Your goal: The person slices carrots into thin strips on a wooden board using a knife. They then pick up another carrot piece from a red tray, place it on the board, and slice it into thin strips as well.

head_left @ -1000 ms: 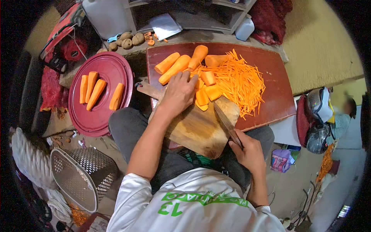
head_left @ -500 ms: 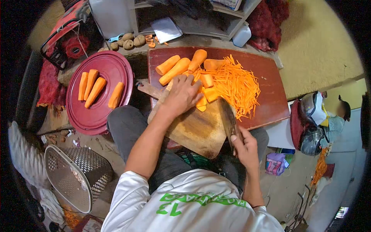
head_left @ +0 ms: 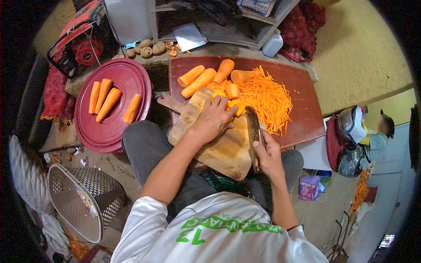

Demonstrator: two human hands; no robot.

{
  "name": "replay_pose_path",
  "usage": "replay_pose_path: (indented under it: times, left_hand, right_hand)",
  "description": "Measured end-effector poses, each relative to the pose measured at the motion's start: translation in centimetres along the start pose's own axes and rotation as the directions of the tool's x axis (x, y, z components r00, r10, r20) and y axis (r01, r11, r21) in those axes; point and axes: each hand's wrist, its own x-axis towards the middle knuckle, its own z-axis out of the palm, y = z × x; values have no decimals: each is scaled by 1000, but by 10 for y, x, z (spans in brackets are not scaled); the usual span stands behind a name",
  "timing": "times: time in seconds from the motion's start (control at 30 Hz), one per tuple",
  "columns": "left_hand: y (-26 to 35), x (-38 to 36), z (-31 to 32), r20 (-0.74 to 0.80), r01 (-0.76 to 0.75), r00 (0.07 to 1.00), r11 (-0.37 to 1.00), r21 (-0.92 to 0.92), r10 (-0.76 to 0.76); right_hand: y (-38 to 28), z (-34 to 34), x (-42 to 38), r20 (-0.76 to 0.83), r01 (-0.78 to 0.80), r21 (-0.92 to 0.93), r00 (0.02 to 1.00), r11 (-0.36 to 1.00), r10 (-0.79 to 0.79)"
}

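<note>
My right hand (head_left: 268, 155) grips the dark handle of a knife (head_left: 253, 129), whose blade stands over the right edge of the wooden cutting board (head_left: 226, 155). On the board's far part, my left hand (head_left: 212, 119) has its fingers bent over cut carrot pieces, partly hiding them. Thick carrot chunks (head_left: 238, 106) lie between its fingertips and the blade. Just beyond the board is a short carrot stub (head_left: 233, 91). A heap of carrot strips (head_left: 271, 101) spreads to the right, and several peeled carrots (head_left: 198, 82) lie behind the board.
The board rests on a dark red table (head_left: 307, 96) and my lap. At left, a maroon round lid (head_left: 83, 131) carries several peeled carrots (head_left: 108, 104). A plastic basket (head_left: 90, 201) stands at lower left. Potatoes (head_left: 146, 51) lie near a shelf (head_left: 210, 33); another person is at far right.
My left hand has come down and right from the carrots behind the board onto the pieces on it. The knife has swung more upright and moved slightly left and up with my right hand.
</note>
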Motion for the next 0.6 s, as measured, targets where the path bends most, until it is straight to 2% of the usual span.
replay_pose_path:
  times: [0.03,0.13,0.33,0.43,0.53,0.6]
  left_hand:
    - [-1,0,-1,0,10,1000,1000,-11,-10]
    - [-10,1,7,-135,-32,990,996,84,43]
    - [-20,-2,-15,-22,63,998,996,-65,-65]
    - [-23,-3,-18,-14,58,998,994,-91,-60]
    - [-22,-4,-23,-35,46,998,996,-79,-49]
    - [-28,-1,-18,-55,40,998,996,-74,-44]
  right_hand:
    - [0,1,2,2,-2,-4,1000,1000,2]
    - [2,5,5,61,-10,39,998,999,8]
    - [6,23,6,67,-26,42,997,999,23]
    - [5,23,5,78,-31,18,997,999,29]
    - [7,21,3,91,-40,72,995,997,33]
    - [13,17,4,109,-21,15,994,1000,19]
